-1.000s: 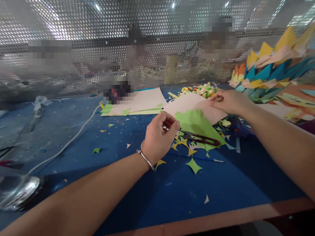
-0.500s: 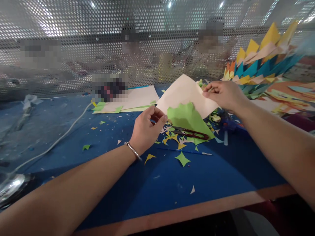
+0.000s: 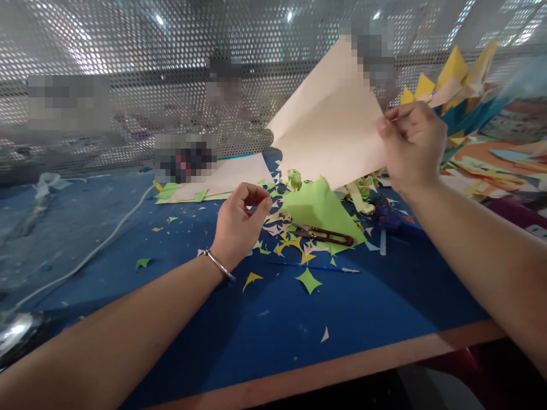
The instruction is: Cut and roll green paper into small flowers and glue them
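My right hand pinches the right edge of a large cream paper sheet, which is raised above the table and tilted up, with a jagged cut at its lower left. Below and left of it, my left hand, with a silver bracelet at the wrist, has thumb and forefinger closed together; nothing shows between them. Under the sheet lies a green paper piece with a cut edge. Dark red thread snips rest on it. Paper scraps in green, yellow and cream lie around, beside a thin blue brush-like stick.
Stacked paper sheets lie at the back, left of centre. A white cable crosses the left side. At right stand a folded-paper construction and a blue tool. A perforated metal screen rises behind, with people beyond.
My right hand has lifted the cream sheet up and to the right, off the green piece. My left hand has shifted slightly left, away from the scraps.
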`<action>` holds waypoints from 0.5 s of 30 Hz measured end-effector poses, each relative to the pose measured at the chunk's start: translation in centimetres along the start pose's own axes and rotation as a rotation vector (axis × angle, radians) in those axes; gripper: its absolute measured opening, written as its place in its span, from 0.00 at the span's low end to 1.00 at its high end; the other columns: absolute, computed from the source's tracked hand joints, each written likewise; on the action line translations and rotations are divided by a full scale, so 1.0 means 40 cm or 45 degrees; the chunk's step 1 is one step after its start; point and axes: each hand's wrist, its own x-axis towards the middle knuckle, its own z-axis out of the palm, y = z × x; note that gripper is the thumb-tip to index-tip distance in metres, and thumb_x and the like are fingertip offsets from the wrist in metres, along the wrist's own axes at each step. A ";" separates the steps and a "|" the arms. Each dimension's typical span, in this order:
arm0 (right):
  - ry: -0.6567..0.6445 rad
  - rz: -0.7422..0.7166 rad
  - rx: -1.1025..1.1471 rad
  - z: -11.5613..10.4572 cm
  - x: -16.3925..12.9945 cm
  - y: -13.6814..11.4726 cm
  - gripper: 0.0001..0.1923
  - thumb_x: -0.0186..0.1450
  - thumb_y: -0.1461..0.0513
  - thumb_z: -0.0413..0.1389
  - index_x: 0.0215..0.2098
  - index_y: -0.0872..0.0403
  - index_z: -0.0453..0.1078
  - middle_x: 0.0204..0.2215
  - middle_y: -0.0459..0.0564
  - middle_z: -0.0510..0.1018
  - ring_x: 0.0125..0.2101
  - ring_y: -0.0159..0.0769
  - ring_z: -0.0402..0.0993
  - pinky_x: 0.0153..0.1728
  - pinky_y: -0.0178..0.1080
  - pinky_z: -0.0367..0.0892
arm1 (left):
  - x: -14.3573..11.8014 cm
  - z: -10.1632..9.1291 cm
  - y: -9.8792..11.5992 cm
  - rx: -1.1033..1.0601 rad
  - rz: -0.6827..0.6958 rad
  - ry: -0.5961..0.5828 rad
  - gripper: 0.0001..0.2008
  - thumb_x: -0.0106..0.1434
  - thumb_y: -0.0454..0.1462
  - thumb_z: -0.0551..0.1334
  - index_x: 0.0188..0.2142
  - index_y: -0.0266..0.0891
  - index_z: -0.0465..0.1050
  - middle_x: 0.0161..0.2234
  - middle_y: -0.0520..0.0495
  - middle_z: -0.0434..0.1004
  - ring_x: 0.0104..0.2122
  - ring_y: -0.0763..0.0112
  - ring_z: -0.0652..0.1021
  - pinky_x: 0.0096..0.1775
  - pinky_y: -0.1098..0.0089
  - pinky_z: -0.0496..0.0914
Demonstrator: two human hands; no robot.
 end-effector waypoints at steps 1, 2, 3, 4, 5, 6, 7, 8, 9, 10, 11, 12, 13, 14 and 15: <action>0.058 -0.008 0.043 0.003 0.002 0.002 0.04 0.62 0.66 0.60 0.33 0.52 0.68 0.21 0.44 0.68 0.22 0.32 0.62 0.30 0.40 0.60 | 0.003 0.000 -0.005 -0.030 -0.002 0.014 0.05 0.61 0.37 0.65 0.36 0.40 0.71 0.34 0.47 0.78 0.33 0.70 0.77 0.30 0.69 0.71; 0.112 -0.011 0.089 0.006 0.004 0.003 0.05 0.62 0.67 0.60 0.32 0.52 0.68 0.21 0.44 0.68 0.23 0.32 0.62 0.30 0.40 0.60 | 0.005 0.001 -0.008 -0.068 -0.010 0.026 0.07 0.61 0.38 0.65 0.38 0.40 0.71 0.36 0.47 0.78 0.35 0.69 0.77 0.32 0.69 0.72; 0.156 -0.009 0.140 0.008 0.006 0.005 0.06 0.61 0.68 0.61 0.31 0.52 0.68 0.22 0.44 0.68 0.23 0.32 0.63 0.31 0.40 0.61 | 0.008 0.001 -0.011 -0.113 -0.019 0.038 0.08 0.60 0.38 0.65 0.39 0.40 0.70 0.38 0.45 0.78 0.37 0.68 0.78 0.34 0.69 0.73; 0.188 0.004 0.192 0.011 0.008 0.007 0.07 0.60 0.69 0.61 0.31 0.52 0.68 0.22 0.44 0.69 0.24 0.32 0.63 0.32 0.40 0.62 | 0.011 0.001 -0.014 -0.163 -0.027 0.051 0.11 0.60 0.38 0.66 0.41 0.40 0.70 0.40 0.44 0.77 0.40 0.68 0.78 0.37 0.69 0.74; 0.207 0.032 0.242 0.014 0.009 0.010 0.07 0.60 0.69 0.61 0.30 0.52 0.68 0.23 0.44 0.69 0.25 0.32 0.64 0.33 0.40 0.62 | 0.014 0.001 -0.016 -0.213 -0.032 0.065 0.13 0.60 0.38 0.66 0.43 0.39 0.69 0.42 0.43 0.77 0.42 0.67 0.78 0.40 0.68 0.75; 0.207 0.076 0.287 0.016 0.010 0.014 0.08 0.60 0.70 0.60 0.30 0.53 0.68 0.23 0.44 0.70 0.25 0.32 0.64 0.34 0.40 0.63 | 0.017 0.000 -0.018 -0.257 -0.034 0.078 0.16 0.60 0.38 0.67 0.46 0.38 0.69 0.44 0.42 0.77 0.44 0.66 0.78 0.43 0.67 0.75; 0.200 0.128 0.333 0.018 0.011 0.018 0.08 0.60 0.71 0.60 0.30 0.53 0.68 0.23 0.44 0.70 0.25 0.31 0.64 0.34 0.40 0.63 | 0.019 -0.001 -0.020 -0.293 -0.039 0.086 0.18 0.60 0.39 0.67 0.48 0.37 0.68 0.45 0.41 0.77 0.45 0.65 0.78 0.45 0.66 0.75; 0.187 0.183 0.381 0.021 0.011 0.023 0.08 0.60 0.71 0.60 0.30 0.53 0.68 0.23 0.43 0.69 0.25 0.31 0.64 0.34 0.40 0.64 | 0.022 -0.002 -0.022 -0.323 -0.054 0.085 0.19 0.60 0.40 0.67 0.49 0.37 0.68 0.46 0.41 0.77 0.46 0.65 0.78 0.47 0.65 0.75; 0.171 0.236 0.432 0.023 0.010 0.028 0.08 0.60 0.71 0.59 0.30 0.53 0.68 0.23 0.43 0.69 0.24 0.30 0.64 0.34 0.40 0.64 | 0.023 -0.002 -0.024 -0.346 -0.081 0.069 0.19 0.61 0.41 0.67 0.50 0.37 0.69 0.46 0.40 0.78 0.47 0.64 0.79 0.48 0.64 0.75; 0.157 0.286 0.487 0.025 0.009 0.032 0.08 0.59 0.71 0.59 0.30 0.53 0.68 0.23 0.42 0.69 0.24 0.30 0.64 0.34 0.40 0.65 | 0.025 -0.003 -0.024 -0.367 -0.119 0.039 0.19 0.62 0.42 0.66 0.49 0.36 0.70 0.46 0.40 0.78 0.47 0.63 0.79 0.49 0.63 0.75; 0.139 0.332 0.540 0.027 0.007 0.034 0.07 0.59 0.71 0.59 0.30 0.53 0.68 0.23 0.42 0.68 0.24 0.30 0.64 0.34 0.40 0.65 | 0.025 -0.002 -0.023 -0.388 -0.159 0.002 0.18 0.63 0.43 0.66 0.49 0.36 0.71 0.46 0.40 0.79 0.47 0.63 0.79 0.49 0.62 0.74; 0.117 0.372 0.585 0.030 0.005 0.034 0.07 0.59 0.70 0.59 0.30 0.53 0.68 0.24 0.42 0.68 0.24 0.30 0.64 0.34 0.40 0.65 | 0.025 -0.002 -0.021 -0.409 -0.192 -0.035 0.17 0.63 0.43 0.66 0.48 0.36 0.72 0.46 0.40 0.79 0.48 0.62 0.79 0.49 0.62 0.74; 0.092 0.407 0.619 0.032 0.002 0.032 0.07 0.59 0.70 0.58 0.30 0.53 0.67 0.24 0.42 0.69 0.24 0.30 0.64 0.33 0.39 0.65 | 0.025 -0.001 -0.018 -0.428 -0.212 -0.064 0.17 0.63 0.43 0.66 0.48 0.37 0.73 0.47 0.40 0.80 0.49 0.62 0.79 0.50 0.63 0.74; 0.059 0.436 0.641 0.034 -0.003 0.026 0.07 0.59 0.70 0.58 0.30 0.53 0.67 0.25 0.42 0.69 0.24 0.30 0.64 0.33 0.39 0.65 | 0.024 0.000 -0.013 -0.451 -0.223 -0.083 0.16 0.63 0.43 0.66 0.48 0.37 0.74 0.48 0.40 0.80 0.50 0.62 0.78 0.50 0.64 0.74; 0.024 0.455 0.654 0.037 -0.008 0.018 0.07 0.60 0.70 0.58 0.30 0.52 0.66 0.25 0.42 0.69 0.25 0.30 0.64 0.33 0.39 0.65 | 0.023 0.001 -0.006 -0.485 -0.234 -0.098 0.17 0.63 0.43 0.66 0.49 0.37 0.74 0.49 0.40 0.79 0.50 0.62 0.78 0.50 0.65 0.73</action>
